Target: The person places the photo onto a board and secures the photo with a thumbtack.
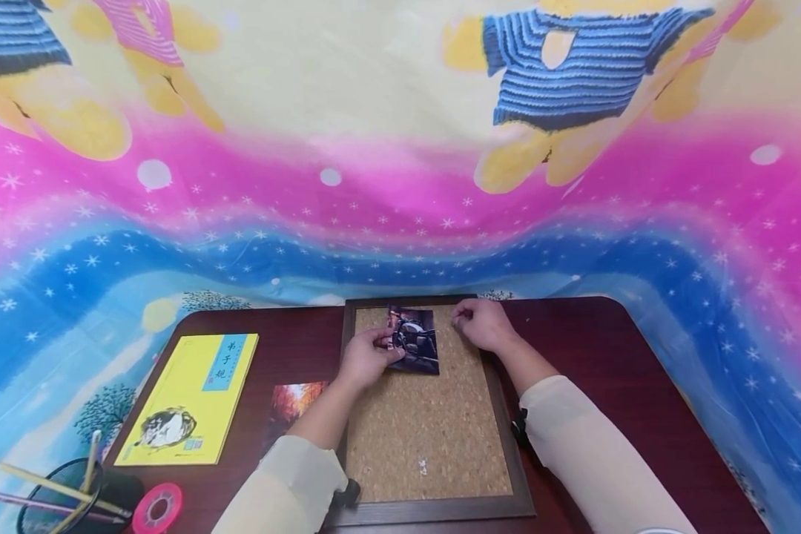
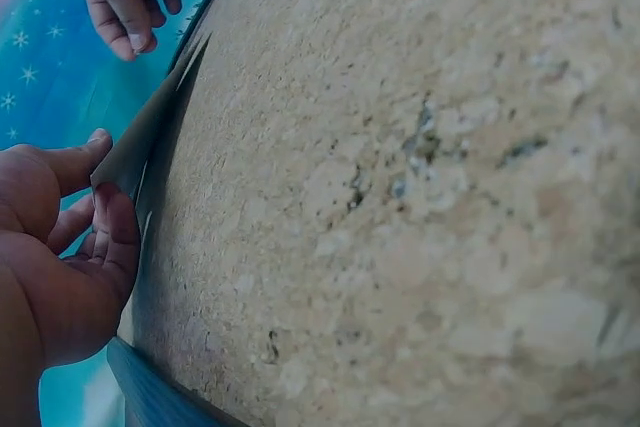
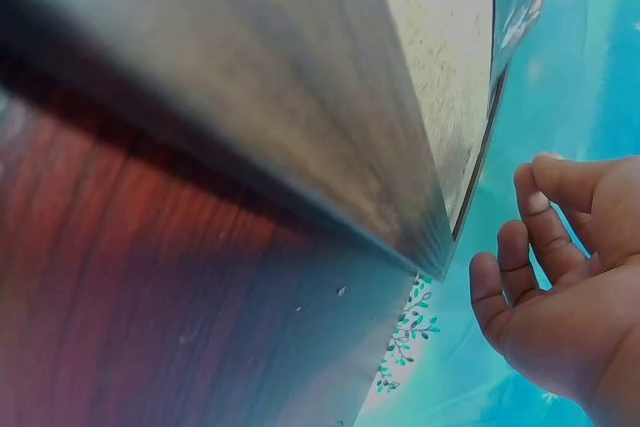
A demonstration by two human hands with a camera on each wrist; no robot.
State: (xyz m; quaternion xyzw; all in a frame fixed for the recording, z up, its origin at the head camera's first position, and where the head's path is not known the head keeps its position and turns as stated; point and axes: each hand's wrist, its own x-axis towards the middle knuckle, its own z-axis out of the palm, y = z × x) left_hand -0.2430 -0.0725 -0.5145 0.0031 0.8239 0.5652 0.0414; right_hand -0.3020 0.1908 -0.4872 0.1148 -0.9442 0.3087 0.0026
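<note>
My left hand (image 1: 367, 357) pinches the left side of a dark photo print (image 1: 419, 345) showing a wheeled machine. The print is over the upper part of a cork board (image 1: 434, 423) with a dark frame. In the left wrist view, the print (image 2: 135, 152) stands tilted at the board's edge, its grey back showing. My right hand (image 1: 483, 325) is near the board's upper right corner, to the right of the print. Its thumb and index fingertip come together and the other fingers curl loosely; the right wrist view shows nothing held in this hand (image 3: 580, 267).
Left of the board, a second photo print (image 1: 294, 404) with orange trees lies partly behind my left forearm. Farther left are a yellow book (image 1: 190, 400), a mesh pencil cup (image 1: 116, 489) and a pink tape roll (image 1: 158, 509). A printed cloth (image 1: 400, 222) hangs behind the table (image 1: 614, 386).
</note>
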